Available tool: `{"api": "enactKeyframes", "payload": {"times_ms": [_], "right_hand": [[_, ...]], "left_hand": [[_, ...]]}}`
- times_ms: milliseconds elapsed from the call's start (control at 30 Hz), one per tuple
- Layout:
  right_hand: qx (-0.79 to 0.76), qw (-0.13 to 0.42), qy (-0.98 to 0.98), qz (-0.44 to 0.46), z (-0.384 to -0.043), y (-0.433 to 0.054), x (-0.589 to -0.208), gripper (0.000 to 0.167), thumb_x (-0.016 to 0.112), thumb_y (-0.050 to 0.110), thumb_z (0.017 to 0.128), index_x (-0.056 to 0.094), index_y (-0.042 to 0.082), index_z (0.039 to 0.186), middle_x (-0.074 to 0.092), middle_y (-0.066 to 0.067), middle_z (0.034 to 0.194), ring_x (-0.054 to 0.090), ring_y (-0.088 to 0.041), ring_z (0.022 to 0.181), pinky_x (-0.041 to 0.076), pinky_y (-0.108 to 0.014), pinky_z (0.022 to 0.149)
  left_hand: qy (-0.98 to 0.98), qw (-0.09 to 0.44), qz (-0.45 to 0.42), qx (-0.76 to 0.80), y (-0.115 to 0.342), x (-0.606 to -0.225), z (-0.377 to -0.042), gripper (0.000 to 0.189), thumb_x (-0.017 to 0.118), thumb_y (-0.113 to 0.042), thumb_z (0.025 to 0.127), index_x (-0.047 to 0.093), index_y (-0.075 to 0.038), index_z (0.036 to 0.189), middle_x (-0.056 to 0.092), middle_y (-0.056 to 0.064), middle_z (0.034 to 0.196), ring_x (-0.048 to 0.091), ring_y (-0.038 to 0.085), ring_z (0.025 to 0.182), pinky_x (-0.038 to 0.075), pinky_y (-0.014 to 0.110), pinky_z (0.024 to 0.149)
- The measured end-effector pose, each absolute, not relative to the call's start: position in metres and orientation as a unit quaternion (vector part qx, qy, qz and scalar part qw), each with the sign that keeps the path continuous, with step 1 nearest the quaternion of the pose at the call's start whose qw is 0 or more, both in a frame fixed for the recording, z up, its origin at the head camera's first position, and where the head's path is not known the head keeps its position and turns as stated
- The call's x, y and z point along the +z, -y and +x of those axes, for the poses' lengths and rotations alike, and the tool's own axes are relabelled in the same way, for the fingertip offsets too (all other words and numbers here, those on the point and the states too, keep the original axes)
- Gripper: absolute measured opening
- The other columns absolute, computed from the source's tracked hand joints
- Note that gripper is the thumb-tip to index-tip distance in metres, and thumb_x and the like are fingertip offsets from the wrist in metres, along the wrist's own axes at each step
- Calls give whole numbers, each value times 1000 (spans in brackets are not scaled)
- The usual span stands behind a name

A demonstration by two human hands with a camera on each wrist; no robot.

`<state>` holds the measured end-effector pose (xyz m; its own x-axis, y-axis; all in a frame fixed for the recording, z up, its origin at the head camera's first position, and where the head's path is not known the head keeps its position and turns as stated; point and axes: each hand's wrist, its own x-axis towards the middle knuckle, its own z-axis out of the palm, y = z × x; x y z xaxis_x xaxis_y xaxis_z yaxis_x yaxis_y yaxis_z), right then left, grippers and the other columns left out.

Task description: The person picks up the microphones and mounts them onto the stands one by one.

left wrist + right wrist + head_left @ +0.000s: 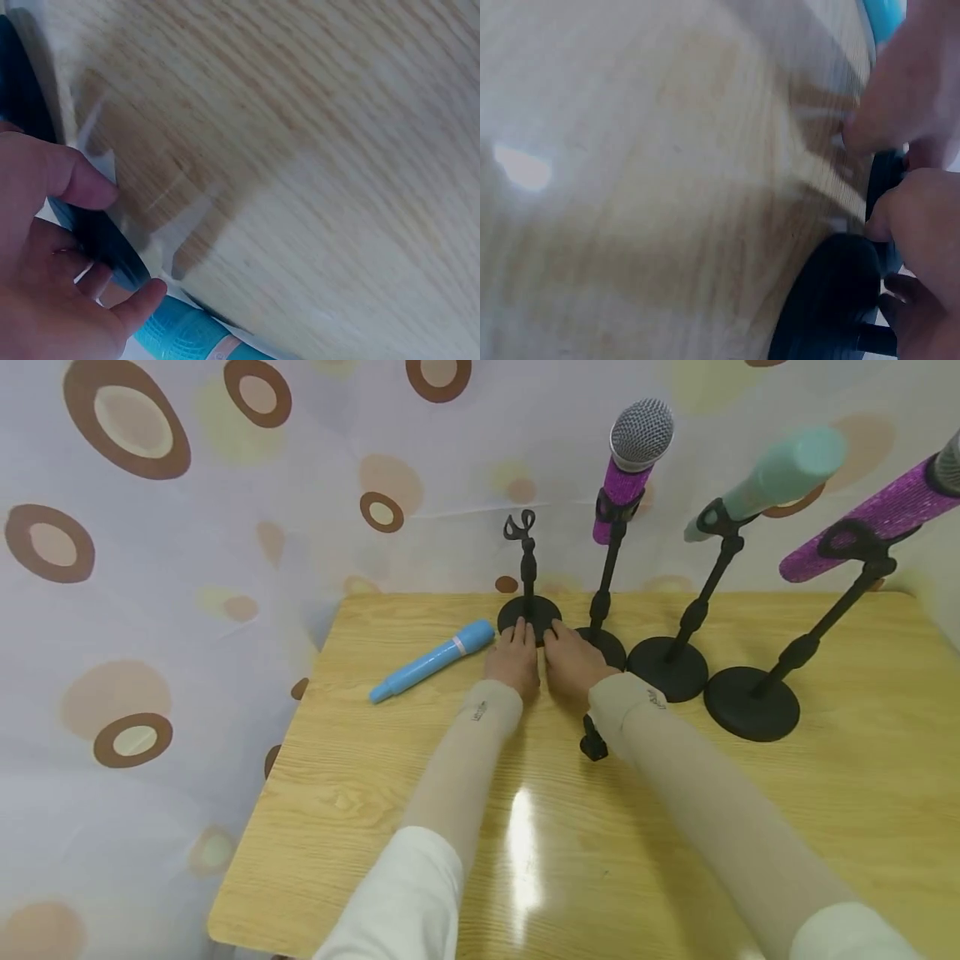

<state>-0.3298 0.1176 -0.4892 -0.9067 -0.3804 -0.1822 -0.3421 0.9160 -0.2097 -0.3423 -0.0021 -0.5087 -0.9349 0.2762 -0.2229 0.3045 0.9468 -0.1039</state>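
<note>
An empty black microphone stand [528, 572] with a round base and a clip on top stands near the table's back edge. My left hand [513, 662] holds the left front of its base [112, 247], thumb at the near edge and fingers over the black disc. From the right, my right hand [576, 667] grips the same base [885, 180], close to my left hand. Beside my right hand is the base of a second stand [600, 606], whose clip carries a purple glittery microphone [626, 485] with a silver mesh head.
A light-blue rod [431, 667] with a pale band lies left of my hands. Rightward stand a stand holding a mint-green tapered thing [783, 472] and a stand with another purple microphone [862, 527]. A patterned curtain [225, 693] hangs behind the wooden table [390, 868].
</note>
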Motion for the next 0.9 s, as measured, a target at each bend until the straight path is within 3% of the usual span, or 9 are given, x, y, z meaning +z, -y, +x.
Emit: {"api": "enactKeyframes", "payload": {"times_ms": [100, 267, 733, 900], "right_hand": [[-86, 127, -969, -193, -339, -120, -494, 56, 44, 13, 103, 27, -11, 150, 18, -32, 159, 25, -46, 147, 30, -53, 118], [-95, 107, -966, -215, -344, -118, -499, 56, 48, 12, 102, 29, -12, 149, 22, -34, 157, 26, -47, 146, 24, -53, 121], [-65, 62, -973, -211, -313, -103, -495, 52, 51, 10, 102, 36, -10, 147, 32, -30, 154, 38, -45, 141, 32, -52, 118], [-58, 73, -972, -214, -298, -97, -501, 52, 50, 11, 103, 34, -8, 149, 29, -29, 157, 36, -44, 142, 32, -51, 119]], "left_hand": [[-979, 112, 148, -83, -2, -506, -341, 84, 55, -43, 98, 9, -9, 160, 10, 7, 168, 20, 22, 151, 42, 41, 113], [-976, 110, 154, -104, -4, -495, -338, 76, 50, -43, 100, 16, -10, 159, 17, 7, 167, 26, 22, 150, 38, 42, 116], [-971, 134, 174, -99, 15, -484, -317, 64, 40, -35, 105, 16, -11, 159, 16, 6, 167, 26, 23, 150, 43, 43, 112], [-971, 130, 181, -87, 25, -483, -301, 63, 42, -33, 105, 20, -9, 158, 19, 9, 166, 29, 25, 149, 47, 42, 108]]}}
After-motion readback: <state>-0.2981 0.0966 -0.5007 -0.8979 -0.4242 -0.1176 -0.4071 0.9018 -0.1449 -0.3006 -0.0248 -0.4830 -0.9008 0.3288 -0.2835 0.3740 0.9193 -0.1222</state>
